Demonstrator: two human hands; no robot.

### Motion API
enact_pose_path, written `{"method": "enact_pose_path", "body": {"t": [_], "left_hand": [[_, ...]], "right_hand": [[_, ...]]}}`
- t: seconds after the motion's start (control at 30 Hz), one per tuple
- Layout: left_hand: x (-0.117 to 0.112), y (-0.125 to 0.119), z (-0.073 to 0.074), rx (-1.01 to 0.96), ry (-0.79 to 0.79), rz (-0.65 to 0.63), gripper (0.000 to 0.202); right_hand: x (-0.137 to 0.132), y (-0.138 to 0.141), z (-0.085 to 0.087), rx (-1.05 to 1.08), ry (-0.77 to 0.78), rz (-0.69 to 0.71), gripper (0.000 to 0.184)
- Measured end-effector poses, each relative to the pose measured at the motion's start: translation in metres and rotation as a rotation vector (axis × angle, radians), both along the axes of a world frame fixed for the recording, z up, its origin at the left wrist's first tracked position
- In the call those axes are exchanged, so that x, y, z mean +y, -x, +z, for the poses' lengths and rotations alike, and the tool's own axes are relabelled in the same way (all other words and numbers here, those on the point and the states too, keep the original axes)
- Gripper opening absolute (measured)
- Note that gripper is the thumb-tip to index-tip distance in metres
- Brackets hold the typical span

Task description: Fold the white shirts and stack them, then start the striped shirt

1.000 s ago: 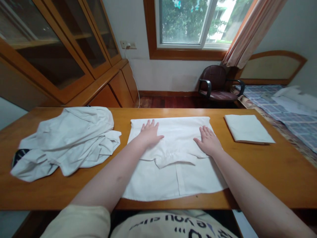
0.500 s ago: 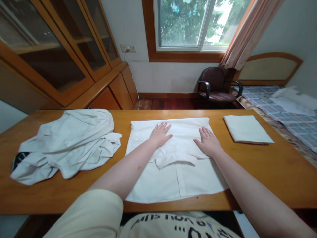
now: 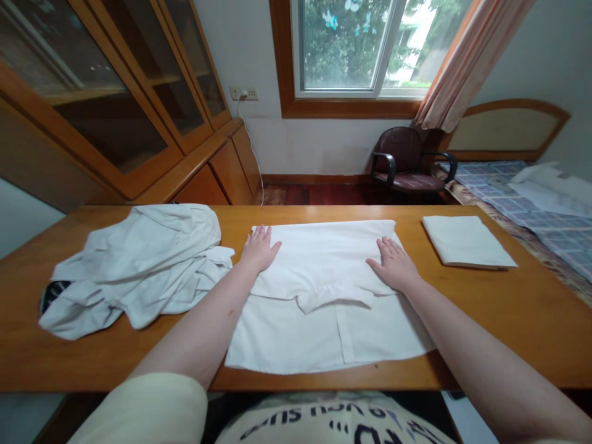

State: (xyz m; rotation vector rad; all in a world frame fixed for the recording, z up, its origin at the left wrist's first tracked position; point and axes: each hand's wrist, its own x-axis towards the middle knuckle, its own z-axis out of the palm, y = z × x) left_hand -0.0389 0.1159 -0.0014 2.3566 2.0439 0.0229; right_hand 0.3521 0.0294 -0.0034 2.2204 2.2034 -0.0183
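Observation:
A white shirt [image 3: 324, 296] lies flat and partly folded on the wooden table [image 3: 509, 314] in front of me. My left hand [image 3: 258, 248] rests open, palm down, on the shirt's far left corner. My right hand [image 3: 393, 265] lies open and flat on the shirt's right side. Both hands press the cloth; neither grips anything.
A crumpled heap of white garments [image 3: 139, 265] sits on the table's left part. A neatly folded white cloth [image 3: 467, 242] lies at the right. Beyond the table stand a wooden cabinet [image 3: 139, 111], a dark armchair [image 3: 407, 161] under the window, and a bed [image 3: 531, 197] at the right.
My left hand slid from the shirt's upper middle out to its far left corner, smoothing the cloth. My right hand stayed where it was.

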Motion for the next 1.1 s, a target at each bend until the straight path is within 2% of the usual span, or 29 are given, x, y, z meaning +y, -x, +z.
{"method": "enact_pose_path", "body": {"t": [0.13,0.23,0.3,0.37,0.47,0.57,0.63,0.7,0.8,0.93,1.1], "left_hand": [[-0.001,-0.001,-0.001,0.02,-0.01,0.002,0.074],[-0.001,0.0,-0.002,0.015,-0.019,0.013,0.073],[-0.001,0.0,-0.002,0.003,-0.021,0.014,0.073],[-0.002,0.0,-0.002,-0.009,-0.024,0.01,0.073],[-0.002,0.0,-0.001,-0.025,-0.026,0.007,0.073],[-0.002,0.0,0.0,-0.04,-0.022,0.016,0.072],[-0.002,0.001,0.0,-0.043,-0.017,0.02,0.072],[-0.002,0.001,-0.001,-0.041,-0.016,0.02,0.072],[-0.001,0.001,-0.002,-0.035,-0.014,0.025,0.072],[-0.001,0.002,-0.001,-0.042,-0.014,0.014,0.073],[-0.002,0.003,0.0,-0.058,-0.011,0.013,0.072]], "right_hand": [[0.006,0.016,0.014,-0.015,0.005,-0.039,0.072],[0.017,0.058,0.025,-0.019,-0.08,-0.061,0.066],[0.028,0.097,0.029,0.026,-0.102,0.167,0.073],[0.042,0.134,0.029,0.109,-0.031,0.394,0.079],[0.065,0.173,0.023,0.19,0.014,0.488,0.082],[0.082,0.184,0.017,0.211,0.03,0.496,0.078],[0.089,0.177,0.014,0.22,0.031,0.451,0.077],[0.093,0.158,0.011,0.228,0.03,0.348,0.077],[0.094,0.114,0.008,0.203,0.019,0.164,0.078],[0.091,0.053,0.003,0.151,0.03,0.001,0.076],[0.08,0.008,0.003,0.13,0.029,-0.11,0.078]]}}
